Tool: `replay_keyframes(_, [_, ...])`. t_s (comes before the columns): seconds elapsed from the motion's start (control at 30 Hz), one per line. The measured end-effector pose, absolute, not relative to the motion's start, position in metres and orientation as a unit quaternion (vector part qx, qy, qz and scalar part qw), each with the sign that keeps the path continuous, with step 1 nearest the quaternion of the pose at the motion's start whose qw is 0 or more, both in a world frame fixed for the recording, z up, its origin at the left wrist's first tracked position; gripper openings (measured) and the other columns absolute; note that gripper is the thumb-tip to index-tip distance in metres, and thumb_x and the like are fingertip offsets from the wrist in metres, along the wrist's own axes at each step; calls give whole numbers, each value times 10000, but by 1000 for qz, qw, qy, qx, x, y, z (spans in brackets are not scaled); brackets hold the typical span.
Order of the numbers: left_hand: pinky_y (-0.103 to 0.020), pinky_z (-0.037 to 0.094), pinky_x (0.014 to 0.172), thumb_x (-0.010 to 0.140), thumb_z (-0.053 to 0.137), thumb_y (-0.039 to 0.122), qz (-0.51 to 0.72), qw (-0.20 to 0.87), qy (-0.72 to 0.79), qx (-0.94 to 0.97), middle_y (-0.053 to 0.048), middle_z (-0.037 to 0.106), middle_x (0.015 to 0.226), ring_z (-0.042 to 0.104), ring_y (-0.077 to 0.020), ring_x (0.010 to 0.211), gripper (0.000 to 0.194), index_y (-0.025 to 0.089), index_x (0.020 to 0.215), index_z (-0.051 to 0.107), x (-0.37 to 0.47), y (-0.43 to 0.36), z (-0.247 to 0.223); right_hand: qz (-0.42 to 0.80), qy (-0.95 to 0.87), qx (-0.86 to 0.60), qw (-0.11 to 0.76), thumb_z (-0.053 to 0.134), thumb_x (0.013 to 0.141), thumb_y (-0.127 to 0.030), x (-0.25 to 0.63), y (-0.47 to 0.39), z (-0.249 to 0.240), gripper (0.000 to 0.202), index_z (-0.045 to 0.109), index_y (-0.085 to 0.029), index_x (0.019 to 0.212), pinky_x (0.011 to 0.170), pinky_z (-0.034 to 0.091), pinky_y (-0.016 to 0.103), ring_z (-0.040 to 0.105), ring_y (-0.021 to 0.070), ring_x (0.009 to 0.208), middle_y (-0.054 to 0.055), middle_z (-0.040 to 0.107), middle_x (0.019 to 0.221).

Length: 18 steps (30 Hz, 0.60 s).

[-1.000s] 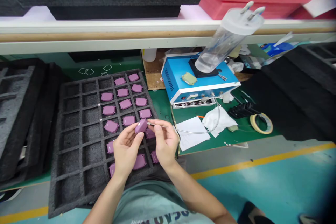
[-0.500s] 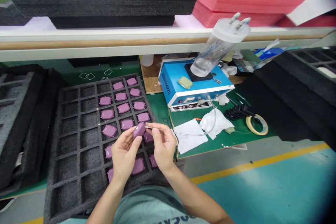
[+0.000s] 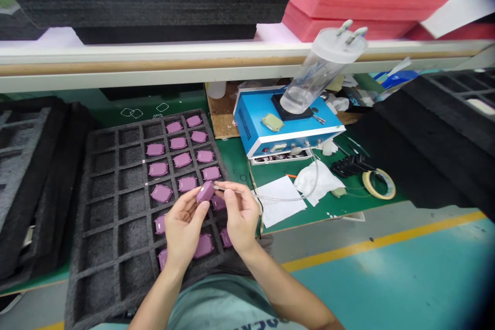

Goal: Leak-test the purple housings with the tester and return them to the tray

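My left hand (image 3: 184, 220) pinches a small purple watch case (image 3: 204, 192) between thumb and fingertips, tilted above the black foam tray (image 3: 116, 221). Beside it, my right hand (image 3: 242, 212) is closed around a thin tool whose metal tip (image 3: 217, 187) meets the case's right edge; whether it goes into the case cannot be seen. A clear hose (image 3: 282, 199) runs from my right hand to a blue machine (image 3: 247, 124). Under my hands, several more purple cases (image 3: 182, 159) lie in the tray's right-hand compartments. My fingers partly cover some of them.
A clear cylinder (image 3: 315, 75) leans on top of the blue machine. White paper (image 3: 273, 203), a crumpled cloth (image 3: 317, 180) and a tape roll (image 3: 379, 184) lie to the right. Overhead, a shelf (image 3: 154, 69) carries black foam trays (image 3: 154, 7) and pink foam trays (image 3: 332, 2).
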<state>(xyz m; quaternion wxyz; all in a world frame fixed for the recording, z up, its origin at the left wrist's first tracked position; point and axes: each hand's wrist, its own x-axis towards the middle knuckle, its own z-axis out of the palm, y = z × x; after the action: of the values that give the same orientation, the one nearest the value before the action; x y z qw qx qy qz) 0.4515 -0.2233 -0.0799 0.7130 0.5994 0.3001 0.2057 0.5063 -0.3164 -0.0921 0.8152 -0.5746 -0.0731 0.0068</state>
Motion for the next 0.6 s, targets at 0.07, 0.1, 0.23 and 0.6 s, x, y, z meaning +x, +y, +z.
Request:
replay_keyframes(0.07, [-413, 580, 1005, 729, 848, 361, 205, 714, 300, 599, -136, 757, 1166, 732, -268, 1078, 460, 148, 1119, 728, 451, -223, -80, 6, -72, -572, 817, 612, 976, -309, 506, -316, -92, 145, 685, -187, 1006, 890, 640, 349, 747, 185, 974, 75, 747, 1029])
replay_keyframes(0.1, [-408, 582, 1002, 730, 848, 361, 206, 715, 299, 598, -135, 757, 1166, 733, -266, 1077, 461, 150, 1121, 728, 451, -223, -81, 6, -72, -571, 818, 614, 975, -309, 506, -316, -92, 145, 683, -186, 1004, 890, 641, 348, 748, 185, 974, 75, 749, 1028])
replay_keyframes(0.23, [-380, 588, 990, 732, 848, 356, 206, 717, 295, 597, -124, 763, 1156, 739, -251, 1063, 446, 159, 1116, 732, 451, -223, -81, 6, -73, -567, 821, 617, 973, -306, 506, -316, -91, 138, 680, -187, 999, 884, 644, 340, 752, 182, 970, 71, 753, 1020])
replay_keyframes(0.6, [-354, 594, 975, 734, 850, 337, 208, 724, 290, 590, -117, 765, 1150, 740, -240, 1062, 427, 166, 1108, 734, 451, -224, -82, 3, -76, -569, 819, 617, 973, -307, 506, -316, -90, 136, 685, -193, 1003, 883, 645, 331, 751, 178, 972, 72, 754, 1022])
